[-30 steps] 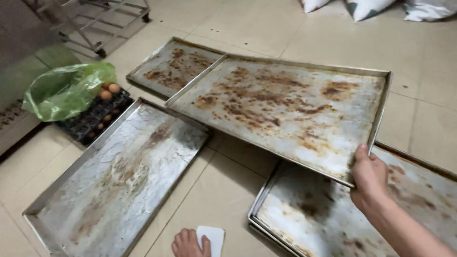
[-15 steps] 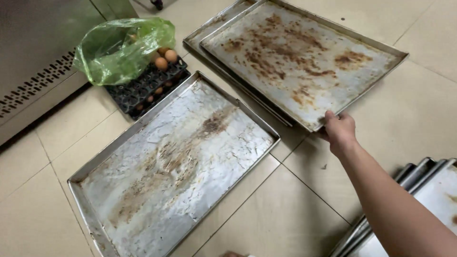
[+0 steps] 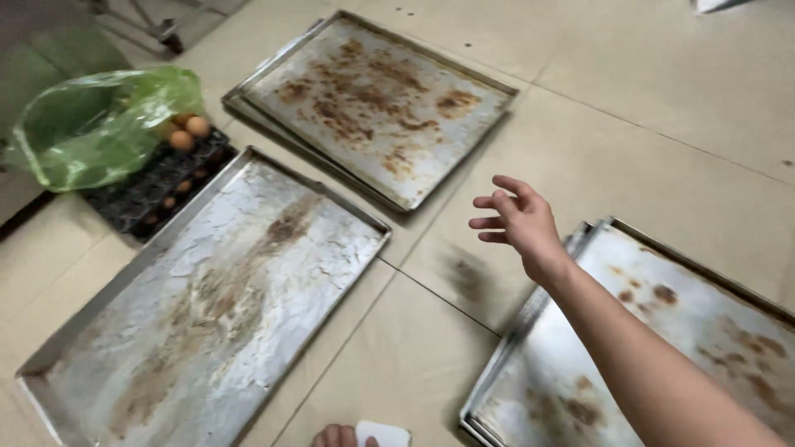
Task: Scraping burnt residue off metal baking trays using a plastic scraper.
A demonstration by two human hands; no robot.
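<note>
The right hand (image 3: pixel 517 222) hovers with fingers spread, grasping nothing, above the floor (image 3: pixel 629 149) between two trays (image 3: pixel 377 103) (image 3: pixel 662 348). The left hand (image 3: pixel 335 436) touches a white scraper (image 3: pixel 383 434); its grip cannot be told.

The floor (image 3: pixel 662 99) is made of big pale tiles with thin dark lines between them. The right hand (image 3: pixel 517 222) hangs open above it. Just behind the hand, a dirty metal tray (image 3: pixel 373 99) with brown burnt spots lies on another tray. To the left of the hand lies a long grey tray (image 3: pixel 215 298), flat on the tiles. Beyond that tray sits a black egg tray (image 3: pixel 157 186) with a few eggs and a green plastic bag (image 3: pixel 91 124) on it. Under the arm, near the hand, is a stack of trays (image 3: pixel 662 348). A dark smudge (image 3: pixel 468 277) marks the tile below the hand.
</note>
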